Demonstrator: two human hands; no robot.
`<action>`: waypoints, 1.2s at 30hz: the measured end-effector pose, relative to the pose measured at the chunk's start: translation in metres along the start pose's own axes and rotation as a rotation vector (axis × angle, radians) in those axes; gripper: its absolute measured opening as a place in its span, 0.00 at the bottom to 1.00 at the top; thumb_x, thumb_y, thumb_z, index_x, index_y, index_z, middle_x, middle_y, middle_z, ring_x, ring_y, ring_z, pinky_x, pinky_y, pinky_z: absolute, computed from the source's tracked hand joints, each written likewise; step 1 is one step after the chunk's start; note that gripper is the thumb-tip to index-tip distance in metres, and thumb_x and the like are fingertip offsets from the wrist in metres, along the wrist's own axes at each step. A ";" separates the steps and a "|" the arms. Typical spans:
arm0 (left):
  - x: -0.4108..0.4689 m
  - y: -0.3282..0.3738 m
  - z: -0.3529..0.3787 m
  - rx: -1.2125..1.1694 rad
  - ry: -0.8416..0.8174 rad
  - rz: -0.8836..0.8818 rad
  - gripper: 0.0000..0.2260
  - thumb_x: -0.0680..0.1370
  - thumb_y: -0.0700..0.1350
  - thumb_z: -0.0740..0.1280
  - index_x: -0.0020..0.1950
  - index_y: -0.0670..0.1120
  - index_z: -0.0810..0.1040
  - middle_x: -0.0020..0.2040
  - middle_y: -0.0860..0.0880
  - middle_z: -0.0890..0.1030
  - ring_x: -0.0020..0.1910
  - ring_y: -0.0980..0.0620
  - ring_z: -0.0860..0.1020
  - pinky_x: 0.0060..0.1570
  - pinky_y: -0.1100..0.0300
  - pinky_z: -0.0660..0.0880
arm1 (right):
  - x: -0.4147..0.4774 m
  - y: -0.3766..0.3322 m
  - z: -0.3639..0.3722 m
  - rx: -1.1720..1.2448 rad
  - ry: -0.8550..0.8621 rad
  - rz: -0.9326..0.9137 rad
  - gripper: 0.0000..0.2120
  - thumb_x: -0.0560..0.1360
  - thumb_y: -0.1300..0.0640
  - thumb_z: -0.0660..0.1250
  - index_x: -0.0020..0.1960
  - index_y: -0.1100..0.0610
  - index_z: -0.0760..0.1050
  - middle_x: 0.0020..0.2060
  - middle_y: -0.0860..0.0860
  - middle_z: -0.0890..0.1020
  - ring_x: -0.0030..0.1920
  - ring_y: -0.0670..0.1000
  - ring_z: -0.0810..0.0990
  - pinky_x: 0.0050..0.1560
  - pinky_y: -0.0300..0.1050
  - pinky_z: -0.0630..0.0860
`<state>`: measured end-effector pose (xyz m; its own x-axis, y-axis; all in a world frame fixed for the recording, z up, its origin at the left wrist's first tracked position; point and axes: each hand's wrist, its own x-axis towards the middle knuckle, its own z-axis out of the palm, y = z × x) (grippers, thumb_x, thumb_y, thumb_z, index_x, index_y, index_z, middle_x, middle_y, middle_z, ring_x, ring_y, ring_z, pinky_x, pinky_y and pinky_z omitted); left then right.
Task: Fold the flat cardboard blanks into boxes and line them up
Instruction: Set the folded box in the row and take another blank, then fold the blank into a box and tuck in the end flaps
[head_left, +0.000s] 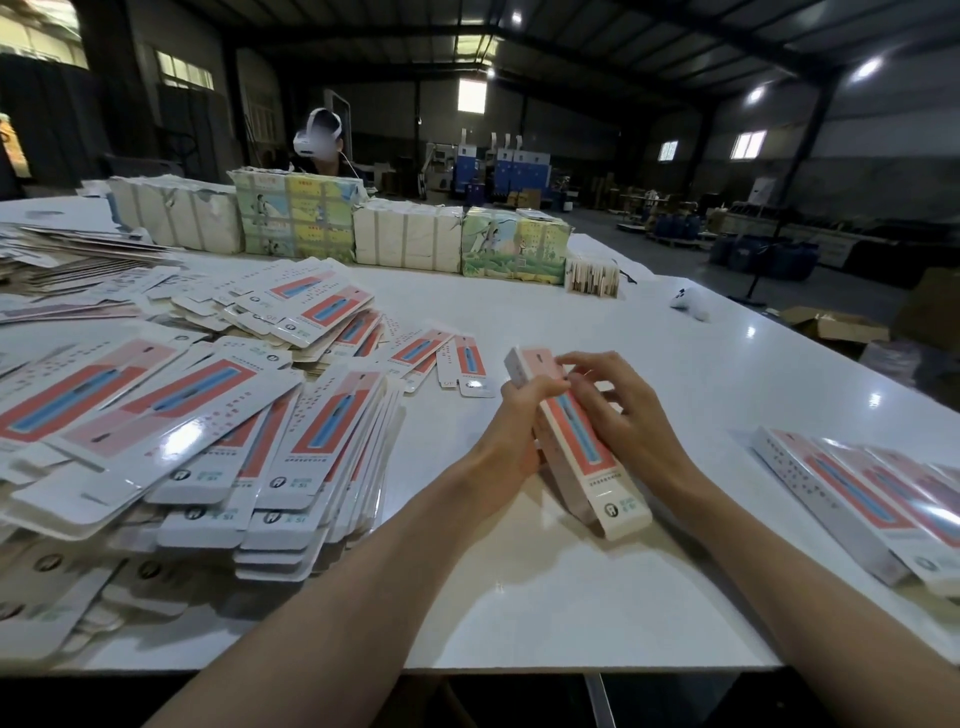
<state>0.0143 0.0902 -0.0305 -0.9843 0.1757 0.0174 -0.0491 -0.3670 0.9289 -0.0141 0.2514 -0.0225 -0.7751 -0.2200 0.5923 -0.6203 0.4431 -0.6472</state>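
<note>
Left grip (517, 418) is closed on the box (589, 480). Fingers wrap it from the left and underneath, thumb lies on the top face near the far end. Right grip (621, 413) holds the same box from the other side: hand lies over the top face, fingers curved over the right edge, thumb tip just beside the left thumb. Index finger is raised, not on the card.

The box sits between both grips, at mid-worktop, directly in front of the person. It is long and narrow, with a white body and a red-and-blue panel facing up. It is tilted: the far end is lifted in the grips and the near end points down at the worktop (519, 597). I can't tell if that near end is touching. The near end flap looks unclosed.

Flat blanks (197, 415) lie in a big loose heap left of the left grip, well apart from the held box, overlapping at mixed angles. Finished boxes (878, 499) lie side by side, touching, in a row at the right worktop edge, right of the right forearm.

Bundled packs (296, 218) stand in a line along the far side. A second person (322, 150) wearing a headset is behind them. A small white object (688, 306) lies far right; too blurred to identify.
</note>
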 end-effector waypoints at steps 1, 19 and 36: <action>0.000 0.000 -0.001 -0.012 -0.006 0.012 0.26 0.74 0.54 0.69 0.70 0.47 0.72 0.53 0.40 0.86 0.52 0.42 0.87 0.57 0.42 0.84 | 0.000 -0.001 0.000 -0.039 -0.028 -0.025 0.13 0.86 0.51 0.64 0.68 0.51 0.80 0.57 0.48 0.81 0.56 0.46 0.83 0.55 0.44 0.81; -0.012 -0.010 -0.001 1.148 -0.218 0.392 0.10 0.83 0.49 0.69 0.63 0.52 0.85 0.54 0.53 0.80 0.52 0.57 0.78 0.56 0.61 0.73 | -0.023 -0.014 -0.086 -0.527 -0.155 0.267 0.28 0.78 0.46 0.74 0.75 0.52 0.73 0.55 0.46 0.73 0.50 0.47 0.77 0.50 0.43 0.78; -0.010 -0.016 -0.001 1.208 -0.224 0.357 0.08 0.83 0.52 0.67 0.59 0.61 0.84 0.51 0.59 0.76 0.55 0.59 0.78 0.60 0.60 0.75 | -0.089 0.007 -0.145 -1.370 -0.176 0.555 0.20 0.84 0.43 0.61 0.70 0.53 0.74 0.64 0.51 0.73 0.65 0.52 0.73 0.69 0.52 0.75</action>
<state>0.0247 0.0932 -0.0458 -0.8555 0.4316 0.2861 0.5109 0.6133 0.6024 0.0685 0.3999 -0.0102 -0.9350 0.1916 0.2986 0.2671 0.9341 0.2370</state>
